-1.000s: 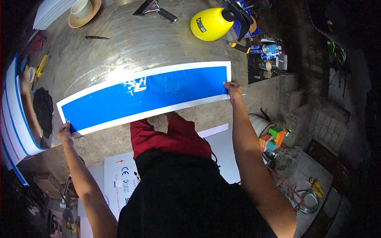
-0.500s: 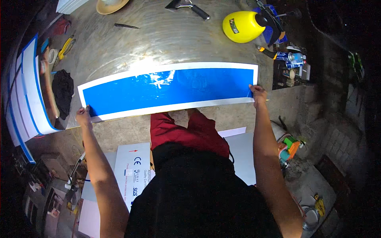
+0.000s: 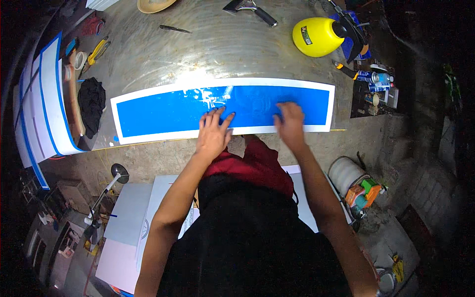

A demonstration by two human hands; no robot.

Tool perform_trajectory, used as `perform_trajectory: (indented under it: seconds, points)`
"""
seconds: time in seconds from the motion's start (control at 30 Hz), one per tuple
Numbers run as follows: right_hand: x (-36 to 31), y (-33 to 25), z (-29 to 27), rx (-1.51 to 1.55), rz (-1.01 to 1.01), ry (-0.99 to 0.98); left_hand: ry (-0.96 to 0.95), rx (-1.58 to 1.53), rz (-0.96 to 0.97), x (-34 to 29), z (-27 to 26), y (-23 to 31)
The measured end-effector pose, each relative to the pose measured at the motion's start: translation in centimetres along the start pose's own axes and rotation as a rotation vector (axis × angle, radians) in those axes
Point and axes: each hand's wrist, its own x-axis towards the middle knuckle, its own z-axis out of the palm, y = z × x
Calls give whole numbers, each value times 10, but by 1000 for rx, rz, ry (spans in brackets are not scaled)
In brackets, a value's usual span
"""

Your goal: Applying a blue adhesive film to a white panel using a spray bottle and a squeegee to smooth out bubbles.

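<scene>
A long, glossy blue panel [image 3: 163, 111] with a white border lies along the near edge of the metal-topped table [image 3: 237, 54]. Over its near edge, left of the middle, my left hand [image 3: 213, 134] rests with fingers spread on the blue face. Farther right, my right hand [image 3: 291, 123] is over the panel, slightly blurred, with thumb and forefinger apart and nothing visible between them. Whether its fingertips touch the surface I cannot tell. Bright reflections and some wrinkle-like marks show on the blue near my left fingertips.
On the table are a yellow spray bottle [image 3: 316, 37], a black-handled squeegee [image 3: 252, 11], a thin dark pen-like tool [image 3: 175, 29], yellow-handled cutters [image 3: 96, 52] and a black cloth [image 3: 91, 106]. Blue-edged white panels [image 3: 52, 99] stand at left. Large sheets [image 3: 126, 210] lie behind me.
Both hands have let go of the panel's near corners and moved inward over it. The view has shifted, so the scene sits slightly farther right.
</scene>
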Motion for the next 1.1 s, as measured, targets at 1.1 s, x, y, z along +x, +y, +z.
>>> perform_trajectory:
  seconds: [1.1]
  points:
    - [-17, 66, -19, -52, 131, 99, 125, 110, -373, -45, -13, -43]
